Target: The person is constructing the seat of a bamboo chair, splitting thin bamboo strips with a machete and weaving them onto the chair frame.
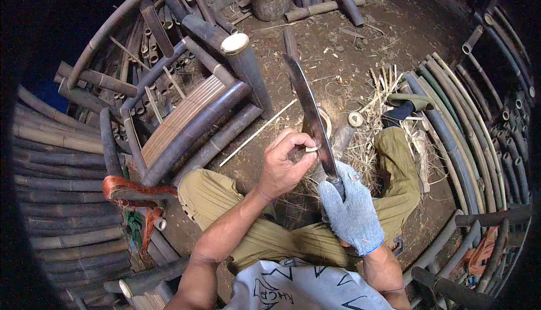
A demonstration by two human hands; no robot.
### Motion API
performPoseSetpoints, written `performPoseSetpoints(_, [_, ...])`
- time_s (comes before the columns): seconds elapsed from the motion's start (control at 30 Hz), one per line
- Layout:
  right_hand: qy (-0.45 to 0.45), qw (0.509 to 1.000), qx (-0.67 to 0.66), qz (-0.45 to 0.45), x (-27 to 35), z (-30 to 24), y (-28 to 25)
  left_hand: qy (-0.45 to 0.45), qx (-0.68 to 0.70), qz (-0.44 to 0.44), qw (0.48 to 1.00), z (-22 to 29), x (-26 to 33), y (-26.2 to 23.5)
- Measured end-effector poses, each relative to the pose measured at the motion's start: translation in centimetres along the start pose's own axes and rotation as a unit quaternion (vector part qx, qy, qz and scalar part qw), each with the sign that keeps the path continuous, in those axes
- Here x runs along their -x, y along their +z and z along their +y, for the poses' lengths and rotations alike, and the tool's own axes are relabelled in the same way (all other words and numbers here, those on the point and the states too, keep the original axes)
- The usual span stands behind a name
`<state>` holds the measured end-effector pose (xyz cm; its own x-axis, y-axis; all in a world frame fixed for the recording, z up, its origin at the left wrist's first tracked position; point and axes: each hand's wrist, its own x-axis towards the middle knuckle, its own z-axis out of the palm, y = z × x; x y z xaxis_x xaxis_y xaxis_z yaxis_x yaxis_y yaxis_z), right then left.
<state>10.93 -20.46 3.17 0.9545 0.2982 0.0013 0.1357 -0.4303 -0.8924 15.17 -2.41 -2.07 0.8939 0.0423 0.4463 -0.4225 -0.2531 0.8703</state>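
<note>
My bare left hand (284, 162) is closed in a pinch, thumb and fingertips on a small pale bamboo strip (311, 149). My right hand (352, 208), in a light blue knitted glove, is wrapped round the handle of a long machete (307, 93). Its dark, curved blade points up and away to the left. The blade passes just right of my left fingertips, against or very near the strip; I cannot tell if they touch. Both hands are held above my folded legs in olive trousers (211, 197).
A bamboo chair (194, 124) with a slatted seat stands at the left. Beyond it rises a thick bamboo post (248, 70). Pale shavings (363, 152) litter the ground ahead. Long bamboo poles (451, 135) lie at the right, stacked poles (67, 186) at the left. A bucket (270, 0) stands far ahead.
</note>
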Motion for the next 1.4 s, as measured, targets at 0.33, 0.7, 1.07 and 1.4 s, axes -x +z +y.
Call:
performPoseSetpoints(0.33, [-0.018,1.0,0.003,0.017,0.6,-0.4,0.1,-0.007,-0.012,0.003,1.0,0.5,0.8,0.4])
performPoseSetpoints(0.7, [0.013,1.0,0.027,0.007,0.6,-0.5,0.4,-0.026,0.001,0.023,0.999,0.3,1.1,0.7])
performPoseSetpoints(1.07, [0.065,0.997,0.004,-0.045,4.4,-0.8,-2.9,-0.074,0.111,0.033,0.991,-1.3,-0.8,0.3])
performPoseSetpoints(1.4, [0.012,1.0,-0.023,-0.015,-0.2,-0.2,-1.8,0.008,0.003,-0.05,0.999,0.8,-0.5,-1.5])
